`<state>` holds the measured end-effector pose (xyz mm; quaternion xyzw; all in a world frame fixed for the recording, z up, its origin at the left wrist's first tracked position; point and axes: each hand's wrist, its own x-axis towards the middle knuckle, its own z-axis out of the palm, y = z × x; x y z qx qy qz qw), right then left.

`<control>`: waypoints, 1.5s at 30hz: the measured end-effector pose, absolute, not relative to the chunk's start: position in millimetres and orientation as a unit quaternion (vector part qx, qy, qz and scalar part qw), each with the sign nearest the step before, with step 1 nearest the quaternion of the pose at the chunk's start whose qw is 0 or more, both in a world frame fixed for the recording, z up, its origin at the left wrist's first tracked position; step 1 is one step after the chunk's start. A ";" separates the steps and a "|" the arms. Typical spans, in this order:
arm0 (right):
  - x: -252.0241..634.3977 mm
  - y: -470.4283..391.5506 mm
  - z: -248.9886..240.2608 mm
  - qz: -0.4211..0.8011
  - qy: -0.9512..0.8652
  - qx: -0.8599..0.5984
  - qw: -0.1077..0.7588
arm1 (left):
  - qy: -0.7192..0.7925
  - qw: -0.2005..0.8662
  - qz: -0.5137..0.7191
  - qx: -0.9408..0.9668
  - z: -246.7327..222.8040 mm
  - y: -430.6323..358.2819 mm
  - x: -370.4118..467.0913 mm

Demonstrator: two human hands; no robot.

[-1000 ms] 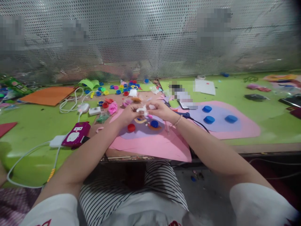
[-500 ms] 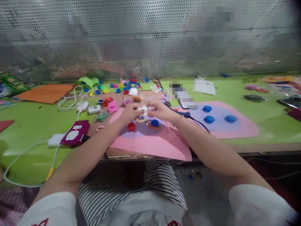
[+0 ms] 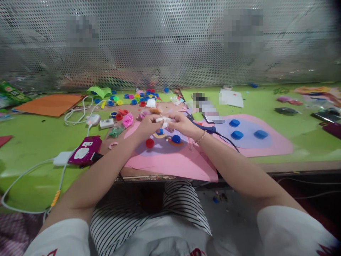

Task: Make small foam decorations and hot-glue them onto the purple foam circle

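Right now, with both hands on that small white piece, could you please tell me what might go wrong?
The white piece is small, so it could slip from the left hand or right hand. The right forearm might snag the black cord close by.

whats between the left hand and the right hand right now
A small white piece, held by both the left hand and the right hand, as the head view shows.

White piece [image 3: 165,122], irregular outline, pinched between left fingers [image 3: 157,125] and right fingers [image 3: 174,125], above purple sheet [image 3: 165,148].
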<state>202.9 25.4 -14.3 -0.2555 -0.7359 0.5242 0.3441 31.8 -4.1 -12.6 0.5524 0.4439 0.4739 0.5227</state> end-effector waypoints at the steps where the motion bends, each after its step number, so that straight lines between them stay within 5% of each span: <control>1: 203.9 26.5 -13.3 0.518 -0.734 -0.257 0.355 | 0.429 0.526 0.466 0.568 -12.5 -3.2 30.2; 12: 212.3 28.5 -14.2 0.492 -0.765 -0.267 0.319 | 0.413 0.524 0.421 0.614 -17.7 -0.8 23.2; 28: 203.3 19.8 -13.7 0.366 -0.822 -0.259 0.351 | 0.515 0.338 0.478 0.626 -21.7 -11.2 41.8; 45: 205.0 26.3 -24.6 0.661 -0.645 -0.173 0.342 | 0.388 0.243 0.480 0.748 -28.0 -9.1 38.3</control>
